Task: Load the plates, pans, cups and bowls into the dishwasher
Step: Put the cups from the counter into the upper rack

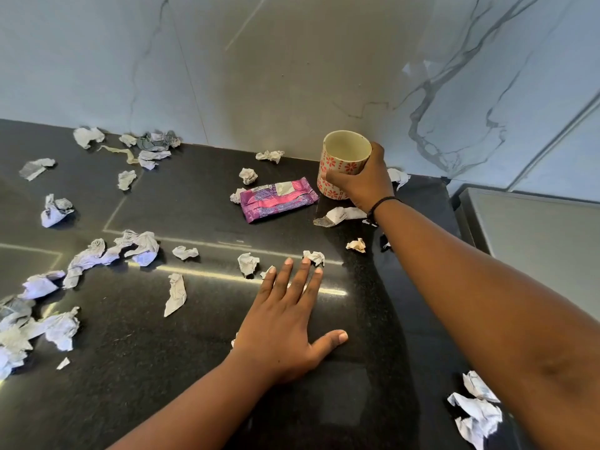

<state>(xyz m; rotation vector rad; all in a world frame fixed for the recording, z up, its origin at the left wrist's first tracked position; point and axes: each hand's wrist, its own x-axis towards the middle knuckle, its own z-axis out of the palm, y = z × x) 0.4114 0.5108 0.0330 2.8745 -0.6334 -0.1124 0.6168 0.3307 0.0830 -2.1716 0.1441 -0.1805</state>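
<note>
A white cup [341,157] with a red flower pattern stands upright near the back wall on the black countertop [162,368]. My right hand [365,181] grips the cup from its right side, fingers curled round its wall. The cup's inside looks empty. My left hand [289,319] rests flat on the countertop nearer to me, fingers straight and spread, holding nothing. No dishwasher, plates, pans or bowls are in view.
Several crumpled paper scraps [97,254] litter the countertop, mostly to the left. A purple and pink wrapper [277,199] lies just left of the cup. A marbled wall [292,76] rises behind. A grey surface [535,228] sits at the right edge.
</note>
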